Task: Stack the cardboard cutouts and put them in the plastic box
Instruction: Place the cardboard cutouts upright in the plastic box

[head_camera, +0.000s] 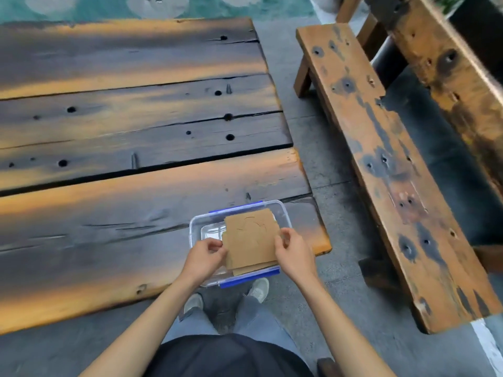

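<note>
A stack of brown cardboard cutouts (pixel 251 239) is held over a clear plastic box (pixel 196 227) with blue clips, which stands at the near right corner of the wooden table. My left hand (pixel 205 254) pinches the stack's left edge and my right hand (pixel 292 250) pinches its right edge. The stack is tilted a little and covers most of the box's opening. Whether the stack touches the box's bottom is hidden.
The dark plank table (pixel 122 159) stretches away to the left and back. A worn wooden bench (pixel 381 159) runs along the right, with a strip of grey floor (pixel 326 159) between it and the table. My feet (pixel 260 289) stand below the box.
</note>
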### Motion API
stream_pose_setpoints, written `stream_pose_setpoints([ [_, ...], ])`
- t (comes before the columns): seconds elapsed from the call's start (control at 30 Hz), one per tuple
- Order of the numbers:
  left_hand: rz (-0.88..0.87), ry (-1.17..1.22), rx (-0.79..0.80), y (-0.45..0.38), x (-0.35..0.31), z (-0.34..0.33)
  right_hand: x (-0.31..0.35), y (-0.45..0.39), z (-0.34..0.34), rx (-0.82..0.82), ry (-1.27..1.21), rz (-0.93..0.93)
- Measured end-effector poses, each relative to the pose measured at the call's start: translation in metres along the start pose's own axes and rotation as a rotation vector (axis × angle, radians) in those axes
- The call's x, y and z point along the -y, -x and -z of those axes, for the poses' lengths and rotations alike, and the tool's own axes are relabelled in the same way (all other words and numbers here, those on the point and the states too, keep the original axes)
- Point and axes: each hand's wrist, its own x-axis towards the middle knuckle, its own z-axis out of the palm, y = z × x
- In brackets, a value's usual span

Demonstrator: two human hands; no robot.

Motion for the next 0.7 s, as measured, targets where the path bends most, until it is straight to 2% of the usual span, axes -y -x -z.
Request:
stream_pose_setpoints([
  [0.13, -0.034, -0.008, -0.073, 0.001, -0.001, 0.004, 0.000, -0.007, 0.020, 0.024, 0.036, 0.123],
  [0.23, -0.074, 0.016, -0.116, -0.001, -0.010, 0.004, 0.014, -0.022, 0.033, 0.069, 0.129, 0.310],
  [0.43, -0.007, 0.155, -0.087, -0.018, -0.019, 0.000, 0.072, -0.050, 0.012, 0.399, 0.514, 0.710],
  [0.53, 0.008, 0.211, -0.039, -0.023, -0.014, -0.001, 0.083, -0.055, -0.002, 0.465, 0.667, 0.757],
  [0.7, 0.045, 0.328, 0.088, -0.028, -0.011, -0.002, 0.082, -0.065, -0.005, 0.446, 0.707, 0.756],
])
